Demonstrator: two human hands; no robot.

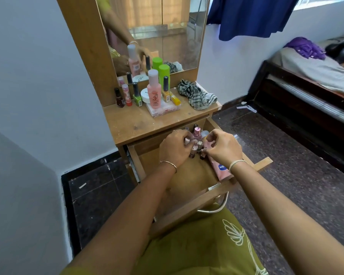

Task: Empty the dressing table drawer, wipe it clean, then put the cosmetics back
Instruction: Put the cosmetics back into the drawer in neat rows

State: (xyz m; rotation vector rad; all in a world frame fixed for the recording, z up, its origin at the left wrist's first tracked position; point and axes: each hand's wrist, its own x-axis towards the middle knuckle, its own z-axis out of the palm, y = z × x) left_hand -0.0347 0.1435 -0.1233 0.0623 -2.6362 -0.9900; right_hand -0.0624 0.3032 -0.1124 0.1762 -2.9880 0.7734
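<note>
The wooden drawer (189,205) of the dressing table stands pulled open below the tabletop (127,124). Both hands are inside it at the far end. My left hand (174,148) curls its fingers round small nail polish bottles (196,148). My right hand (221,147) pinches another small bottle beside them, over a pink tube (219,168) lying along the drawer's right side. A pink-capped bottle (197,132) stands just behind the hands. On the tabletop stand a tall pink bottle (154,90), several nail polishes (136,94), a green-capped bottle (164,71) and a white jar (146,95).
A crumpled checked cloth (197,95) lies at the tabletop's right end. The mirror (157,32) rises behind the cosmetics. A bed (310,76) stands to the right across dark tiled floor (286,165). A white wall (28,96) closes the left side.
</note>
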